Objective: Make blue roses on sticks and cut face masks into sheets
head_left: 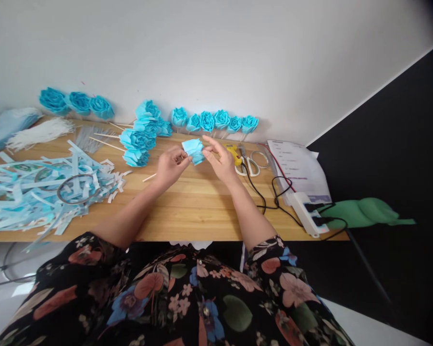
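Observation:
Between my two hands, above the middle of the wooden table, is a light blue paper flower [193, 149] with layered crepe petals. My left hand [171, 163] is closed around its base with thumb and fingertips. A thin pale stick [149, 178] pokes out to the left behind that hand; whether it joins the flower is hidden by my fingers. My right hand [219, 157] pinches the flower's right edge, thumb low and index finger stretched above it. Just left of my hands lies a pile of finished blue paper roses [139, 139] on sticks.
Along the wall lean several blue roses [206, 121]. Paper scraps [50, 185] heap on the left, below white stamen-like strands [39, 134]. A yellow glue gun [234, 154], white-handled scissors [252, 167], papers [299, 168] and a power strip [306, 214] with black cords lie right.

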Demonstrator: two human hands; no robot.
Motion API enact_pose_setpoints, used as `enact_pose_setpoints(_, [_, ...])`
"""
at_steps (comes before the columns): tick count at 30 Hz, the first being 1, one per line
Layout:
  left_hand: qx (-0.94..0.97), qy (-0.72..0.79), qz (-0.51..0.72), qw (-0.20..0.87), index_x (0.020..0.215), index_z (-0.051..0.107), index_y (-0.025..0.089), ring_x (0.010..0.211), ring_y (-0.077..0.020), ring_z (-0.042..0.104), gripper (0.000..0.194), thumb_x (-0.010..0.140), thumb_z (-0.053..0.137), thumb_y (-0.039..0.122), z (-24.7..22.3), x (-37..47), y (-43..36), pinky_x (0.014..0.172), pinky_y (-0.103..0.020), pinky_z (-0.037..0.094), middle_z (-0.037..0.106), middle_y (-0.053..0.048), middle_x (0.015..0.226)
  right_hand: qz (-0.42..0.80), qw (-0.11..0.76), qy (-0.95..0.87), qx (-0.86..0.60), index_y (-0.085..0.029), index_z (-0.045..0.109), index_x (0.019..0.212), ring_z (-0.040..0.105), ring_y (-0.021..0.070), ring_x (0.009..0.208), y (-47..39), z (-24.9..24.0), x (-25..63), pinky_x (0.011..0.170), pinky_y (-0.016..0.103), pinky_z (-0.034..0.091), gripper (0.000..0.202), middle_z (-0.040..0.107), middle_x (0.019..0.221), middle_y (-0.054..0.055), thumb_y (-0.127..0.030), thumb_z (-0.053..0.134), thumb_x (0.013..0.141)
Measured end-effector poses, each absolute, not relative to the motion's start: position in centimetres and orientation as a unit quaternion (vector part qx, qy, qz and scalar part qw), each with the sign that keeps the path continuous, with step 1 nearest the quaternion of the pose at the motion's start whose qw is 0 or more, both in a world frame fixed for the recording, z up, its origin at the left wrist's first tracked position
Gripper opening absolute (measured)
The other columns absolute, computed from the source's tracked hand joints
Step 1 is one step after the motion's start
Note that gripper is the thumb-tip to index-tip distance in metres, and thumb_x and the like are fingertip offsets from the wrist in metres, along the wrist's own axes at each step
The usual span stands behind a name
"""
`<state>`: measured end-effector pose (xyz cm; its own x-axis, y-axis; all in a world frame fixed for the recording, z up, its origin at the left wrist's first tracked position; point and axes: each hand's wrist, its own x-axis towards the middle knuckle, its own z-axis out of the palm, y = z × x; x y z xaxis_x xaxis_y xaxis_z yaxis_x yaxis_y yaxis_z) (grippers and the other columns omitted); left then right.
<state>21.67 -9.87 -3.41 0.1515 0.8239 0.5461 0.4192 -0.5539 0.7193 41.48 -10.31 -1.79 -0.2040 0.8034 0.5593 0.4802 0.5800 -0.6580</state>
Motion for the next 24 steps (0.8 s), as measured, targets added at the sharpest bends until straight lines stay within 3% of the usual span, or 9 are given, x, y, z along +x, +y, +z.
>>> enact_pose_setpoints(7, [0.728,0.427,0.497,0.202,0.066,0.058,0.018,0.062,-0.0127,0.047,0.023,0.084,0.066,0.03,-3.6,21.7,-10.0,0.058,-0.027,0.033,0.055,0.0,0.067,0.119,0.456,-0.773,-0.424,-0.029,0.059,0.134,0.067,0.0225,0.098,-10.4,-2.1,40.8,0.095,0.041,0.052,0.047,0.073,0.106,0.004,-0.036,0.068,0.088])
enact_pose_setpoints(14, [0.743,0.422,0.482,0.196,0.067,0.058,0.018,0.062,-0.0129,0.047,0.025,0.086,0.065,0.032,-3.8,21.9,-10.1,0.058,-0.027,0.033,0.056,-0.001,0.067,0.078,0.434,-0.773,-0.455,-0.028,0.061,0.13,0.066,0.0231,0.094,-10.3,-2.6,40.3,0.094,0.043,0.05,0.04,0.072,0.099,0.004,-0.03,0.064,0.091])
enact_pose_setpoints(24, [0.731,0.422,0.497,0.201,0.065,0.056,0.018,0.062,-0.0133,0.047,0.025,0.084,0.066,0.03,-3.5,21.9,-9.9,0.058,-0.028,0.034,0.055,-0.001,0.067,0.201,0.473,-0.737,-0.439,-0.03,0.054,0.139,0.07,0.0198,0.09,-10.1,-2.4,41.2,0.093,0.04,0.055,0.046,0.074,0.092,0.001,-0.036,0.059,0.094])
